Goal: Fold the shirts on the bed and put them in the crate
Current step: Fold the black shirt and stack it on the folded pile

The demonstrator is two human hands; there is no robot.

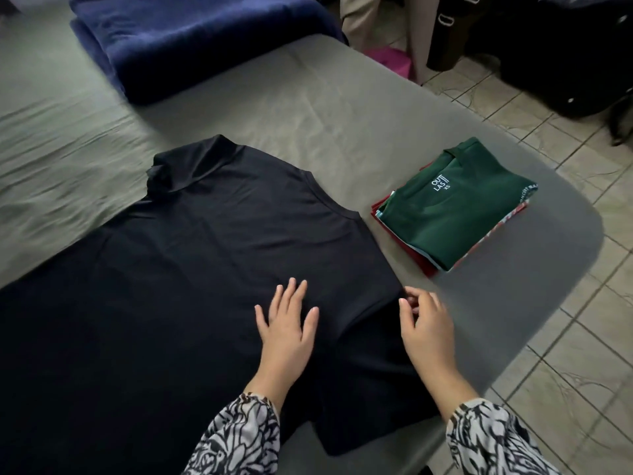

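black shirt [191, 255]: we have it spread flat on the bed [308, 108], collar far from us, hem toward us. Laid open like this so the sides can fold inward, we judge.
left hand [286, 323]: flat on the shirt's lower right part, fingers straight and spread, gripping nothing. Reads as pinning or smoothing the cloth while the other hand works the edge.
right hand [426, 325]: at the shirt's right edge, fingers curled toward the seam. Whether they already pinch fabric we cannot tell; the tips are blurred against dark cloth.
step: likely starting the first side fold, right edge over toward the middle.
stack [455, 207]: folded shirts just right of the black one, green shirt [448, 204] on top, red and light layers under it. Kept within reach so the next folded piece can land there, we'd guess.
crate: not in view; stack not yet moved to it.
blanket [198, 39]: folded blue, far end of the bed, well apart from the work.
surface: grey-green sheet, some wrinkles at left, soft.
room: dim; tiled floor [565, 303] at right, dark bags along the far wall.
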